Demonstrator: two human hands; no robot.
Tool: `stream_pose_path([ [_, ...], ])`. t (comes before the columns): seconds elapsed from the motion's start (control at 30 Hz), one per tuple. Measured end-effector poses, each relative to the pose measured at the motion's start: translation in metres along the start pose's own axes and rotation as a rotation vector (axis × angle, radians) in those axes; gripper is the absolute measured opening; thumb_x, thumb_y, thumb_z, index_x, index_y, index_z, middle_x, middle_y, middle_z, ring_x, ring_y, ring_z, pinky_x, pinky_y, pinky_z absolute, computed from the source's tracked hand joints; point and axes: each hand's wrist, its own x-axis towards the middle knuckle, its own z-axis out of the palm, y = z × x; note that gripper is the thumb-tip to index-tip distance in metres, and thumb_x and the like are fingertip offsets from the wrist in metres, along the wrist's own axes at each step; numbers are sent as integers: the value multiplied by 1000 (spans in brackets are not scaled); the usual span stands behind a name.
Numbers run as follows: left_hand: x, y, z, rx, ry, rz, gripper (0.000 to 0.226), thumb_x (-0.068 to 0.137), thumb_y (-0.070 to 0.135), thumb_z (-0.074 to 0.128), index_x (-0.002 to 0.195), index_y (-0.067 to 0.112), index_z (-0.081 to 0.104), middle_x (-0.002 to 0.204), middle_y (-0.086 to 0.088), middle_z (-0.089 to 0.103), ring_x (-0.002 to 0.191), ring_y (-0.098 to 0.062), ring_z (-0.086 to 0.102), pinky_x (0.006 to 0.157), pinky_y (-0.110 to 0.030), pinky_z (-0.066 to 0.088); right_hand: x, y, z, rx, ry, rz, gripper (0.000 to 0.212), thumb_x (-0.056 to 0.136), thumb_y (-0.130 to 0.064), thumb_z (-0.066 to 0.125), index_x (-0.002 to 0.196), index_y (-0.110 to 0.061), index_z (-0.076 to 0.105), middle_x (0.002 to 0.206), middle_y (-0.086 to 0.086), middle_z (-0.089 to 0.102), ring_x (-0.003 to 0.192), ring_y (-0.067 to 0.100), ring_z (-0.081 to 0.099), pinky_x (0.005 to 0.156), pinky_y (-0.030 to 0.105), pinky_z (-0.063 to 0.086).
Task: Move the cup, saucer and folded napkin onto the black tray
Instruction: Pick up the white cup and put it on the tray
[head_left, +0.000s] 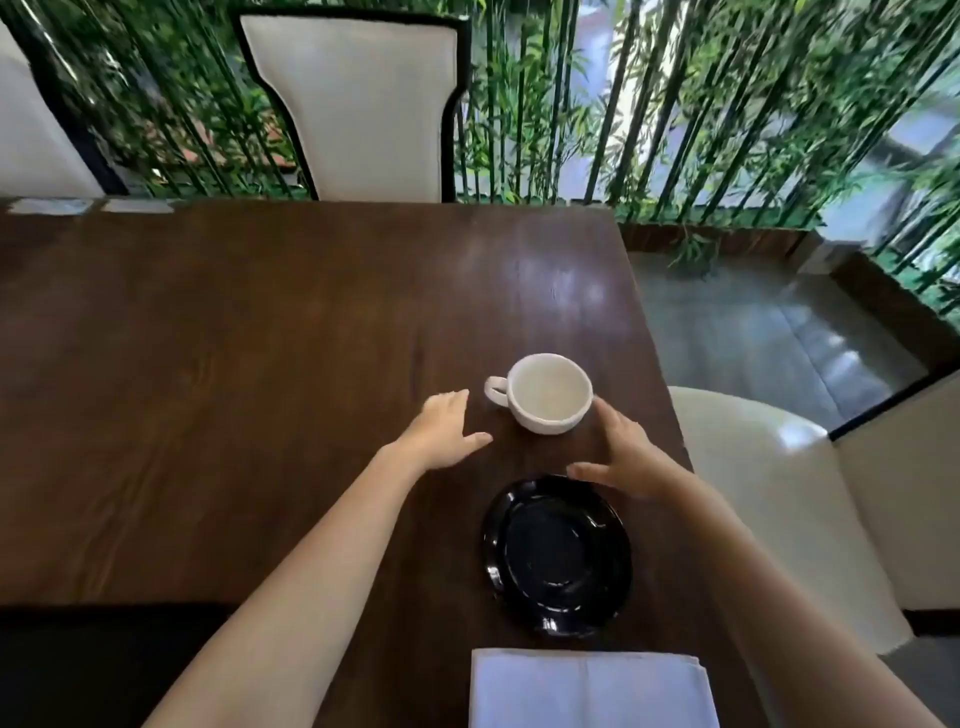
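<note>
An empty white cup stands upright on the dark wooden table, its handle pointing left. My left hand hovers open just left of the handle, not touching it. My right hand is open at the cup's right, fingertips close to its side. Nearer to me lies a glossy black saucer, partly under my right thumb. A folded white napkin lies at the near edge. A black tray shows as a dark slab at the lower left.
The table's right edge runs close to the cup and saucer. A cream chair stands beside that edge, and a white high-backed chair at the far side. Bamboo stems fill the background.
</note>
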Motion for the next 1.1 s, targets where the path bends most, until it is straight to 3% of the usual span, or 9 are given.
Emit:
stream_pose_path([
  [0.2,39,-2,10,-235,81,57,106,72,44,75,148,22,4,158,-4,15,145,-21,10,114,-41,19,33,9,5,251,143,-192,107,65,-31,83,147,-20,15,152,0,28,140,16,26,116,33,23],
  [0.3,55,-4,11,-357,72,180,110,64,37,83,147,29,11,155,2,23,142,-16,20,113,-34,21,44,10,7,395,130,-268,98,64,-30,83,137,-45,19,142,-23,30,129,-15,28,106,5,23],
  [0.37,62,-2,10,-432,25,254,106,62,34,84,145,32,17,152,5,28,138,-12,27,113,-33,24,50,14,8,434,121,-270,97,65,-27,83,134,-47,18,138,-23,30,122,-24,27,97,-5,23],
  [0.43,65,1,9,-489,-30,314,96,62,33,83,139,37,27,145,9,38,132,-9,36,112,-36,31,52,17,8,467,108,-268,100,65,-25,83,139,-37,17,140,-20,28,122,-23,28,96,-6,25],
  [0.57,70,2,8,-575,-73,341,79,61,29,83,122,48,37,129,15,48,122,-9,47,106,-37,41,57,21,9,509,98,-280,94,66,-20,83,128,-51,19,135,-29,27,120,-24,31,92,-5,29],
  [0.7,68,4,6,-613,-83,349,77,63,26,84,116,56,37,125,24,48,119,-2,48,102,-28,42,56,19,8,554,104,-293,92,65,-18,83,128,-48,23,133,-28,32,119,-21,35,92,-3,32],
  [0.83,62,9,-2,-641,-74,370,77,63,24,84,118,52,39,125,21,50,119,-2,49,102,-27,43,52,13,0,601,100,-311,94,63,-19,84,135,-35,26,132,-27,36,122,-15,37,96,2,35],
  [1.0,44,20,-28,-673,-39,413,78,64,21,84,126,41,42,126,15,52,116,-2,52,96,-21,47,39,-9,-24,667,111,-373,92,59,-15,83,133,-37,32,138,-10,41,128,1,42,95,11,42],
  [1.1,28,31,-49,-665,7,441,80,65,19,84,131,31,41,128,11,52,116,-3,52,96,-22,48,27,-28,-45,656,129,-420,93,57,-21,85,133,-37,33,138,-9,43,129,4,42,97,15,42],
])
